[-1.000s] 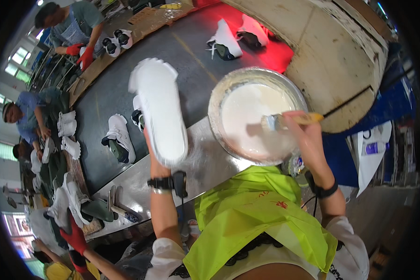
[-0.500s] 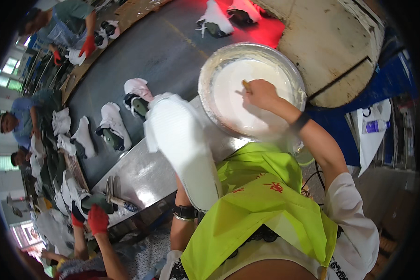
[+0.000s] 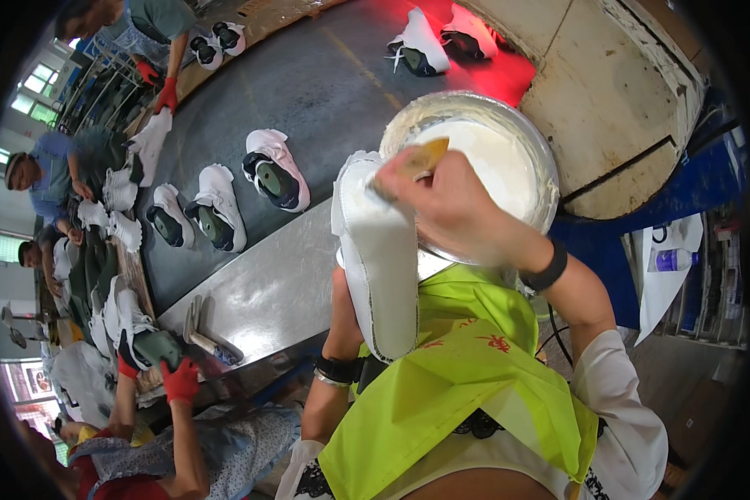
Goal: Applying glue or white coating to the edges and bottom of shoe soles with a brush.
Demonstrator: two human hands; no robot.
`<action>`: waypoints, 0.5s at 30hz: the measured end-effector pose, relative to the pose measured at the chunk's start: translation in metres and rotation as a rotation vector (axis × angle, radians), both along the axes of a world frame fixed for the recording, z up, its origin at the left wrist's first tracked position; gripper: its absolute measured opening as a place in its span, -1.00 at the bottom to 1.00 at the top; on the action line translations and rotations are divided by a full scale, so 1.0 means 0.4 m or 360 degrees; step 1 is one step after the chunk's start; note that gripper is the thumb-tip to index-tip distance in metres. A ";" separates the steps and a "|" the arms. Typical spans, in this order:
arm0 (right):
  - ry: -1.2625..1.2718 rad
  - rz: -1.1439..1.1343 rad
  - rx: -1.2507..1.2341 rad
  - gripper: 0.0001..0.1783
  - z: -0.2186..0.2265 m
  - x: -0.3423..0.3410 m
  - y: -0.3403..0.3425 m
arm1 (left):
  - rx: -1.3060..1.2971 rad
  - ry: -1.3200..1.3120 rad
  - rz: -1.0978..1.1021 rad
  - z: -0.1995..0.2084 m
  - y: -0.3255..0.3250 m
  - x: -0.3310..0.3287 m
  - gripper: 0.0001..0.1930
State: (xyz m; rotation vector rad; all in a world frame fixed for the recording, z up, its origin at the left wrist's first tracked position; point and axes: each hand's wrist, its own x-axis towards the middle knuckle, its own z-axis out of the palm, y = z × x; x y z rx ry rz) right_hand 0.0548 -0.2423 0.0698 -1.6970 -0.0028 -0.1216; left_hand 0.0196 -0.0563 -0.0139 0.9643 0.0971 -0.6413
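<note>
My right hand (image 3: 446, 200) is closed round a brush with a yellowish wooden handle (image 3: 430, 155). Its bristle end, partly blurred, touches the toe part of a white shoe upper (image 3: 379, 275) held bottom side up. Behind that upper is my left hand (image 3: 346, 312), gripping it from below with most of the fingers hidden. A round metal basin (image 3: 545, 158) stands just beyond my right hand, its rim crusted with dried white stuff. White liquid (image 3: 483, 150) fills its bottom.
Several white shoes (image 3: 217, 208) lie on a dark conveyor belt (image 3: 308, 92), with a metal ledge (image 3: 267, 300) along its near side. A hammer (image 3: 196, 321) rests on the ledge. At lower left a co-worker's red-gloved hand (image 3: 179, 379) holds a shoe. Other people work across the belt.
My right hand has come out of the basin and moved left, bringing the brush onto the upper. The upper has swung more upright and shifted right. Shoes on the belt have shifted.
</note>
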 end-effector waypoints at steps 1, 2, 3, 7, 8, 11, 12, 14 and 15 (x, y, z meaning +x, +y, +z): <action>0.0117 0.0116 -0.0095 -0.74 0.023 -0.015 0.004 | -0.0006 -0.0001 0.0017 0.004 0.000 -0.003 -0.64; 0.0118 0.0115 -0.0101 -0.74 0.020 -0.017 0.006 | -0.0078 0.0099 0.0038 0.006 -0.001 -0.008 -0.62; 0.0056 0.0128 -0.0093 -0.74 0.014 -0.013 0.010 | -0.0149 0.0199 0.0058 0.007 -0.001 -0.012 -0.61; -0.0237 -0.0069 -0.0004 -0.71 -0.001 0.071 -0.010 | -0.0158 -0.0188 -0.0235 -0.058 0.039 -0.002 -0.38; -0.0363 -0.0133 -0.0227 -0.71 -0.006 0.099 -0.027 | -0.0064 -0.0312 -0.0272 -0.063 0.045 -0.005 -0.38; -0.0141 -0.0283 -0.0411 -0.68 -0.036 0.079 -0.065 | -0.0116 -0.0232 -0.0213 -0.068 0.055 -0.024 -0.39; 0.0118 -0.0336 -0.0562 -0.69 -0.052 0.061 -0.074 | -0.0251 -0.0014 -0.0096 -0.073 0.056 -0.028 -0.42; -0.0027 -0.0425 -0.0461 -0.57 -0.092 -0.016 -0.056 | -0.0285 0.0038 -0.0049 -0.092 0.068 -0.015 -0.43; -0.0180 -0.0353 -0.0538 -0.60 -0.100 -0.058 -0.051 | -0.0325 0.0087 -0.0029 -0.096 0.070 -0.008 -0.45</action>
